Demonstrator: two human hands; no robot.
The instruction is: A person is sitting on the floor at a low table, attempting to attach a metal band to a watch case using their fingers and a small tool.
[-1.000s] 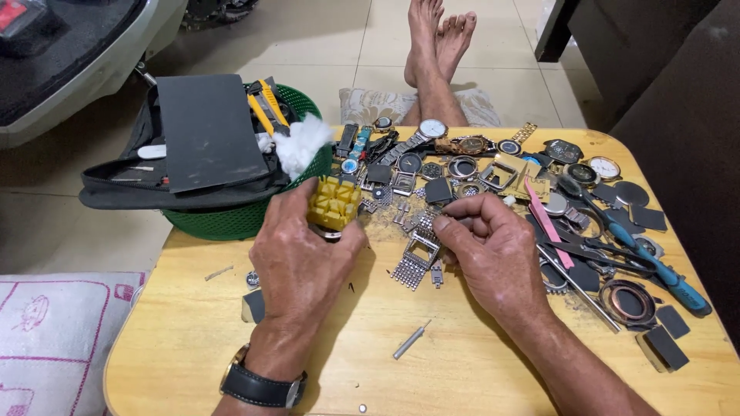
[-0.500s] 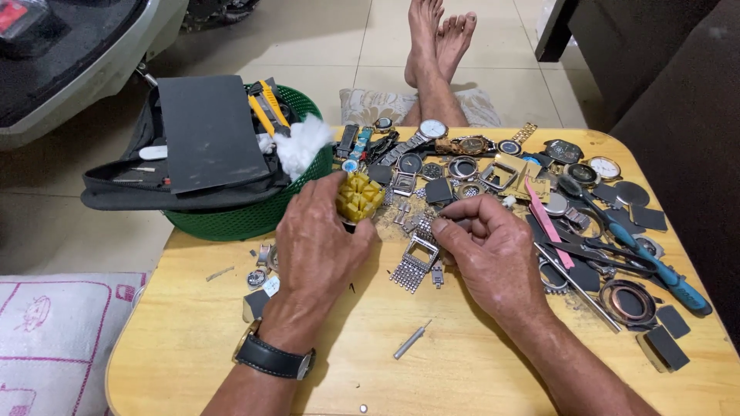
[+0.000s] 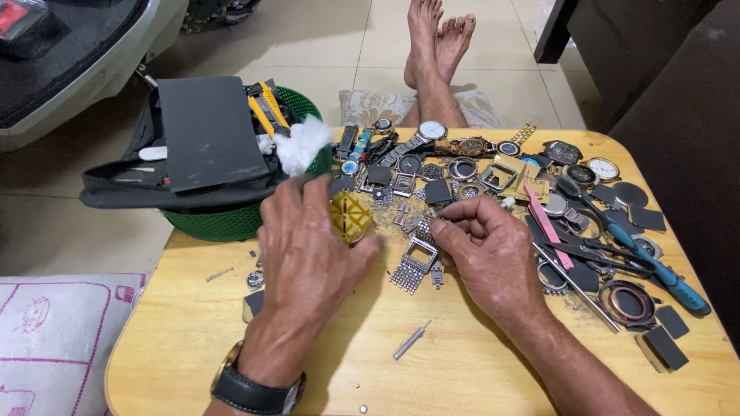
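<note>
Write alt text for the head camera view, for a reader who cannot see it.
A person's left hand holds a yellow gridded tool while the right hand pinches a square watch case with mesh band on a wooden table strewn with watch parts. A green basket with a black pouch stands at the table's far left.

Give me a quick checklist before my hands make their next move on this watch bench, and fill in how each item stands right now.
1. Left hand has the yellow gridded piece in its fingers: ok.
2. Right hand pinches a small part at its fingertips: cannot tell what it is.
3. Square watch case on its mesh band lies flat between the hands: ok.
4. Small metal pin lies loose on the wooden table, apart from the pile: not ok.
5. Blue-handled tool lies within the right hand's reach: ok.
</note>
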